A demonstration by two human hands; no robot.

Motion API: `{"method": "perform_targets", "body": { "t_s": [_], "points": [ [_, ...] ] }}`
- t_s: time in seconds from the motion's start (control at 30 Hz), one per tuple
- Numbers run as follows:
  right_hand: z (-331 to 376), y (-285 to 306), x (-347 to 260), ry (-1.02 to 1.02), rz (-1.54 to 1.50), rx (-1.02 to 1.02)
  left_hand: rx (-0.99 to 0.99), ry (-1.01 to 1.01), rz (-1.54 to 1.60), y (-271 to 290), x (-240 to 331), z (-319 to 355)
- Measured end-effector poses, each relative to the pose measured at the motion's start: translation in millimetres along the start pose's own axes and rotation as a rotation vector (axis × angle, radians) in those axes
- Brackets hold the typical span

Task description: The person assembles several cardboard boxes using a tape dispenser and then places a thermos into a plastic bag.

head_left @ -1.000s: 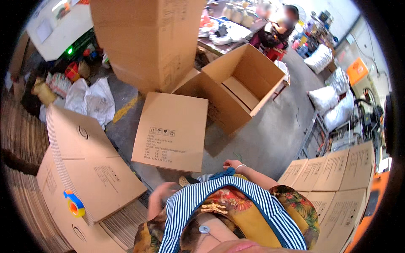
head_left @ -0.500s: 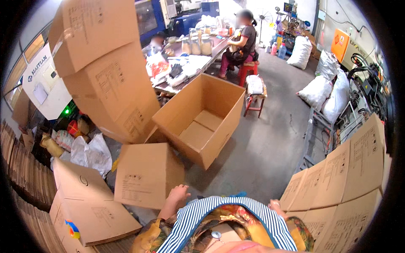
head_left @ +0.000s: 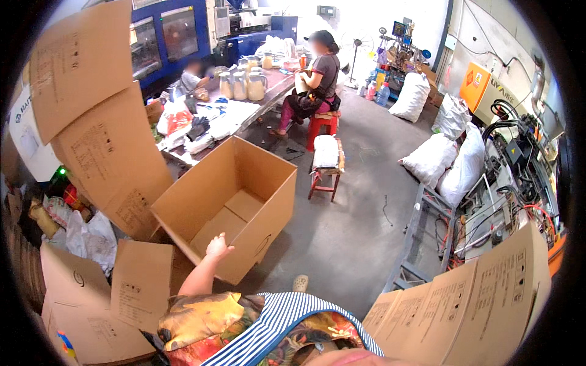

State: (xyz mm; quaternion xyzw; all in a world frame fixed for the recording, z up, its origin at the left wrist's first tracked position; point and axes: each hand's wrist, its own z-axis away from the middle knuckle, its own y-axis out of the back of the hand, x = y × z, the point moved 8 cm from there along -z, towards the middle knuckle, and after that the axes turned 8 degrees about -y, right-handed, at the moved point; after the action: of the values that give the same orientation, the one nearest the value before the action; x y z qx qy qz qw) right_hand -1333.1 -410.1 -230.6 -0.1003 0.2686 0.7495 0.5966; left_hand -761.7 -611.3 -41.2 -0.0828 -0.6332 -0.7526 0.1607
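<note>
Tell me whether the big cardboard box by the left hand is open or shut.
Open. The cardboard box is tipped, its top flaps spread and its bare inside showing; the left hand reaches at its near rim.

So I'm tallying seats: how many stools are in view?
2. A red stool under the seated person by the table, and a cushioned stool just in front of it, beside the open box. Others may be hidden.

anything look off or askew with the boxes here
The large open brown cardboard box is tipped on its side, opening facing up toward the person, not standing flat. The left hand touches its lower flap. The right hand is out of view.
</note>
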Motion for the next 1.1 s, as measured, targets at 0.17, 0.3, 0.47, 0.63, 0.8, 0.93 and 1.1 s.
{"method": "perform_targets", "body": {
  "t_s": [0.17,0.3,0.47,0.63,0.8,0.93,1.1],
  "points": [
    [-44,64,-81,0.024,-0.019,0.033,-0.250,0.139,0.127,-89,-38,-58],
    [-78,141,-135,0.008,-0.050,0.091,-0.488,0.198,-0.173,-69,-5,-52],
    [-143,202,-224,0.019,0.015,0.080,-0.646,0.155,-0.276,-59,17,-47],
    [-241,239,-316,0.059,0.194,-0.037,-0.553,0.276,-0.167,-76,74,-30],
    [-327,283,-429,0.188,0.393,-0.192,-0.502,0.477,-0.020,-133,155,-7],
    [-411,311,-545,0.172,0.195,-0.160,-0.312,0.650,0.054,-119,214,-22],
    [-494,313,-650,0.007,0.012,0.045,-0.384,0.737,0.128,-99,271,-75]
  ]
}}
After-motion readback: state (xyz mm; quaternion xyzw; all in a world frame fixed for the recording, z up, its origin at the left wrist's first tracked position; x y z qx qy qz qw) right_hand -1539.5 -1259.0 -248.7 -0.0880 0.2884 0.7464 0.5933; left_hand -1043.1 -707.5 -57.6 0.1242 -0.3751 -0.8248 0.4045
